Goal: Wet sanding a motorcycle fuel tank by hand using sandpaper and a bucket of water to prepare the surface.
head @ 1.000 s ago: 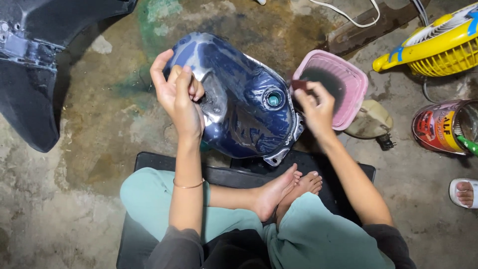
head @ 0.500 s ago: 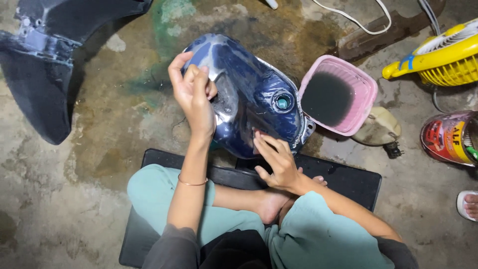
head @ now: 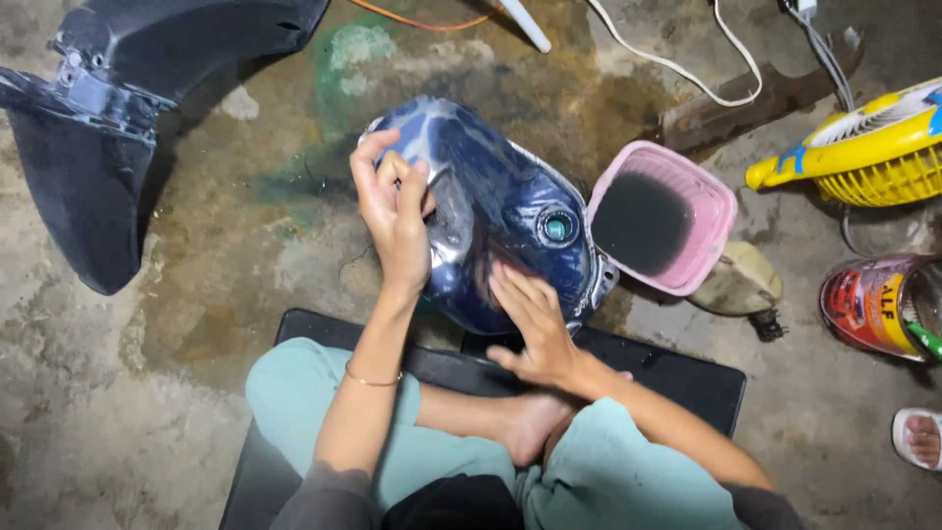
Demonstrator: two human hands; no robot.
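Blue motorcycle fuel tank (head: 500, 211) lies on the stained concrete floor (head: 177, 294) at the frame's centre, just above the person's crossed legs. The left hand (head: 392, 211) presses on its left flank, fingers bunched together and curled. The right hand (head: 530, 319) lies flat on its lower edge, fingers slightly spread. A pink tub (head: 659, 218) of dark liquid touches the tank's right side.

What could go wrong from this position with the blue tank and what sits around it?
1. The blue tank looks wet and rests tilted on the floor; it might slip from the left hand and right hand.
2. The pink tub of dark liquid sits right against it; a shove could spill it.
3. White cables lie nearby on the damp-looking floor.
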